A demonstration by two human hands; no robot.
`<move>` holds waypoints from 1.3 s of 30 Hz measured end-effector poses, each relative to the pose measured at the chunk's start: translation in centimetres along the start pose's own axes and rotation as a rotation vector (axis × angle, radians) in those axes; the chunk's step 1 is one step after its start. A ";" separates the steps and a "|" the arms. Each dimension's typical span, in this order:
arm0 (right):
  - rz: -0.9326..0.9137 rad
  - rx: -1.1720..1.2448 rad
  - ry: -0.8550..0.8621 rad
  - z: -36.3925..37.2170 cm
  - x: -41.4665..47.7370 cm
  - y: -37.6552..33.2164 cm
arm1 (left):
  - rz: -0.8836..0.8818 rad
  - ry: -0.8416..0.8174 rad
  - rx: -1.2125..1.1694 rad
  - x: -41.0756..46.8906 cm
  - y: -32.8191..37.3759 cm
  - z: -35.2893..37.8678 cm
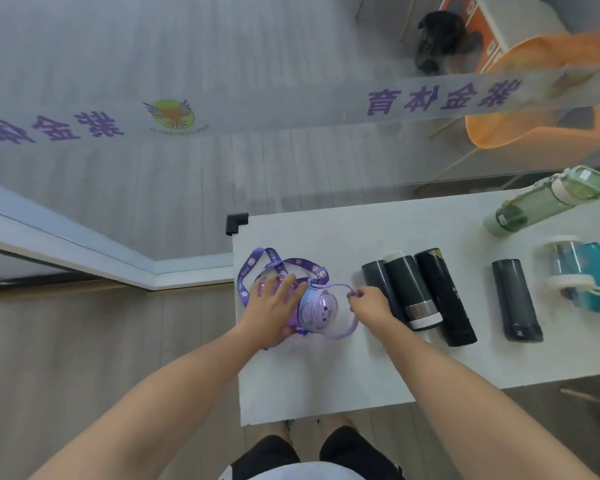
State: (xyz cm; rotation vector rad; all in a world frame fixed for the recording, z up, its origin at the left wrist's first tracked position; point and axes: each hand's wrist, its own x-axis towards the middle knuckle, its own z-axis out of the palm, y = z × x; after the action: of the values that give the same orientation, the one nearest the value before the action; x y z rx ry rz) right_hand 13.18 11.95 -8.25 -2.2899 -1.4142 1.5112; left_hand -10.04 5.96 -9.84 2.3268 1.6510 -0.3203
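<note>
A round purple child's bottle (317, 311) lies on its side near the left end of the white table (326, 382). Its patterned purple strap (278, 263) loops behind it. My left hand (274, 304) lies over the bottle's body, fingers spread and curved round it. My right hand (369, 301) pinches the thin lilac carry loop (352, 327) that arcs from the lid.
Three dark flasks (418, 296) lie side by side right of my right hand; another dark one (515, 299) lies further right. A teal bottle (581, 273) and a green one (541, 200) lie at the far right. A black corner guard (235, 221) caps the table corner. Glass wall behind.
</note>
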 end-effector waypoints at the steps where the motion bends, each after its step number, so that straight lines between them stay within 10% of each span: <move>1: 0.017 0.087 -0.029 -0.5 0.1 -0.8 | -0.034 0.020 -0.035 0.0 -0.1 -0.2; 5: -0.058 0.223 -0.146 -2.9 -0.7 -5.5 | -0.229 0.035 -0.142 0.6 0.3 -1.2; 19: -0.654 -0.567 -0.146 -0.6 -3.2 -17.9 | -0.501 0.144 -0.435 -1.2 -3.0 -3.4; 32: -0.755 -0.731 0.245 -3.7 1.1 -15.1 | -0.147 0.344 -0.232 0.9 -5.0 -6.0; 39: -0.816 -0.679 0.074 -1.9 0.7 -9.3 | -0.024 0.205 -0.029 4.5 -4.9 -6.5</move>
State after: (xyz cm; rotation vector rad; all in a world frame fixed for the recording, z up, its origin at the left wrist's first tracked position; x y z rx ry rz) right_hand 8.60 18.62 -3.23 -1.5403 -2.6570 0.7485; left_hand -13.06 13.66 -5.71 2.3871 1.7638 -0.0628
